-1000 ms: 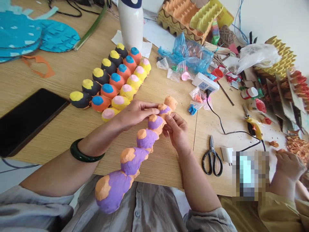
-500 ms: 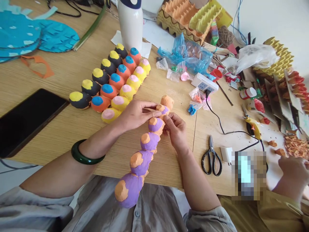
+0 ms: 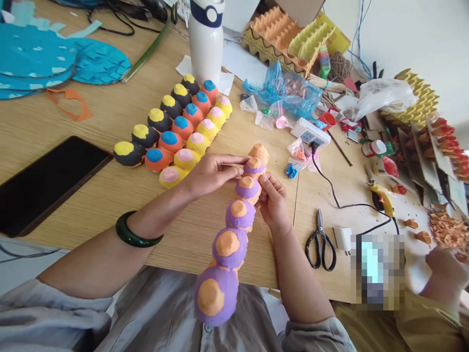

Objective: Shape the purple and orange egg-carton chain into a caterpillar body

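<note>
A strip of egg-carton bumps (image 3: 240, 213), coated in purple clay with orange tops, is held between my hands, its near end over my lap. The far bump is plain orange. My left hand (image 3: 214, 173) pinches the far part from the left with thumb and fingers. From the right, my right hand (image 3: 273, 198) grips the strip, thumb on its side and fingers partly hidden behind it. Left of the strip on the table stand three similar rows: black with yellow tops (image 3: 159, 120), orange with blue tops (image 3: 182, 126), and yellow with pink tops (image 3: 198, 142).
A black phone (image 3: 51, 183) lies at left, scissors (image 3: 321, 242) at right. Behind are a white bottle (image 3: 206, 46), power strip (image 3: 310, 131), clay bags (image 3: 293, 168) and egg trays (image 3: 282, 41). Near a yellow glue gun (image 3: 381, 195), another person's hand (image 3: 447, 266) rests at the far right.
The strip has turned so its orange tops face me more, and its near end has swung right. Both hands have kept hold, shifting slightly right. The view has also shifted a little.
</note>
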{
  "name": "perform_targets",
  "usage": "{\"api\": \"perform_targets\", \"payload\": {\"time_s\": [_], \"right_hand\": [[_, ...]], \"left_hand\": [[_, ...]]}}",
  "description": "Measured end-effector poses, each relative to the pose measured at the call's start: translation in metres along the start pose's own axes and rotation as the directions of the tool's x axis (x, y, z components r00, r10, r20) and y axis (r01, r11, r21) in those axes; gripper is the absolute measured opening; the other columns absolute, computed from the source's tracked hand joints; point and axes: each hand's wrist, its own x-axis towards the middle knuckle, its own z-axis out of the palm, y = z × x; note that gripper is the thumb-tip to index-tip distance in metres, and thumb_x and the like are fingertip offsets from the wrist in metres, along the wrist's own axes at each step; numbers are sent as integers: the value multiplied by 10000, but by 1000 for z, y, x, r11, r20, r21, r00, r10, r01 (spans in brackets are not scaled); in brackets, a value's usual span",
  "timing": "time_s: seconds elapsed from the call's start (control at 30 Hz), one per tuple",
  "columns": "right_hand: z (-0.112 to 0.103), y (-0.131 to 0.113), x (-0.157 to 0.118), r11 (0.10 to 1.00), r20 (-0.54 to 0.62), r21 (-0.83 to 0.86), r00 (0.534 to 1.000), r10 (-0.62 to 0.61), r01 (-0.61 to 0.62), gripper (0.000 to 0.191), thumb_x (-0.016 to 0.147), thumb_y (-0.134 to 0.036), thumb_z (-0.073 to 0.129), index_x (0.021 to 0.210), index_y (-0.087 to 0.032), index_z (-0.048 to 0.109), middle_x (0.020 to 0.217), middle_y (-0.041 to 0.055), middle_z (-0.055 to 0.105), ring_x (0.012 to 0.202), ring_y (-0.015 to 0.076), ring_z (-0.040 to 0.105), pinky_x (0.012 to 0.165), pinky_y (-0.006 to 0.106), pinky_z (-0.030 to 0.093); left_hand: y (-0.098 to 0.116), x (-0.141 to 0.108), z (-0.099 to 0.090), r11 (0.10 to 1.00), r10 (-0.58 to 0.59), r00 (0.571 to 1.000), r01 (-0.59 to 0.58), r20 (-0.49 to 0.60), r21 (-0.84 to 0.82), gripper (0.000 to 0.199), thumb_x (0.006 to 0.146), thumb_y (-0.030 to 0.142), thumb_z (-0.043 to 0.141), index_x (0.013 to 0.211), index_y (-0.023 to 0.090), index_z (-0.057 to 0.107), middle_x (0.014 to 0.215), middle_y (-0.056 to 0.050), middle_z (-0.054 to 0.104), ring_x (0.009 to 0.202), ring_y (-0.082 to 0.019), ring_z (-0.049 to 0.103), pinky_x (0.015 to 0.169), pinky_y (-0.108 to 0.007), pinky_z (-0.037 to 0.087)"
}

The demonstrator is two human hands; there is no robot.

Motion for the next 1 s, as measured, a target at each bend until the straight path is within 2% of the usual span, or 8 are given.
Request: {"api": "perform_targets", "payload": {"time_s": [0.13, 0.27, 0.4, 0.67, 0.87, 1.0], "right_hand": [[-2, 1, 3, 1000, -34, 16, 999, 5, -5, 552, 736, -608, 914, 699, -248, 498, 559, -113, 296, 465, 70, 239, 394, 206, 323], [-1, -1, 2, 999, 6, 20, 1000, 28, -28, 592, 718, -611, 931, 671, -244, 469, 568, -106, 306, 475, 66, 238, 390, 199, 321], [1, -2, 0, 999, 36, 33, 999, 40, -42, 593, 699, -601, 953, 658, -236, 489, 562, -107, 313, 479, 62, 225, 382, 188, 318], [-1, 1, 0, 999, 54, 5, 998, 43, -43, 501, 730, -604, 944, 731, -221, 622, 539, -112, 337, 462, 66, 273, 401, 194, 360], [-1, -1, 0, 1000, 51, 10, 998, 26, -27, 516, 734, -609, 941, 707, -226, 596, 532, -116, 318, 450, 64, 259, 388, 194, 341], [-2, -1, 0, 1000, 46, -30, 999, -3, 5, 491, 748, -592, 935, 715, -225, 611, 536, -111, 348, 458, 67, 280, 398, 197, 361]], "left_hand": [[0, -1, 3, 996, -11, 999, 9, -34, -85, 482, 852, 394, 855, 1265, 146, 830, 1354, -108, 815, 1232, -351, 781, 1043, -479, 668], [3, -4, 4, 998, -32, 998, 29, -55, -60, 422, 862, 467, 871, 1212, 234, 836, 1211, -30, 858, 1214, -362, 771, 1022, -514, 656], [9, -7, 5, 999, -41, 995, 39, -85, -32, 381, 831, 490, 903, 1139, 279, 829, 1231, 21, 842, 1215, -358, 747, 1011, -530, 631], [2, -5, 3, 996, -81, 995, 78, -61, -43, 445, 809, 523, 915, 1128, 240, 789, 1155, -16, 856, 1143, -346, 768, 950, -500, 643], [5, -5, 5, 994, -77, 996, 72, -54, -77, 404, 836, 487, 896, 1117, 220, 782, 1130, -20, 856, 1110, -321, 780, 980, -494, 632], [3, -2, 4, 997, -75, 994, 76, -74, 10, 486, 750, 468, 953, 1109, 190, 783, 1109, -78, 855, 993, -313, 809, 873, -452, 655]]}}
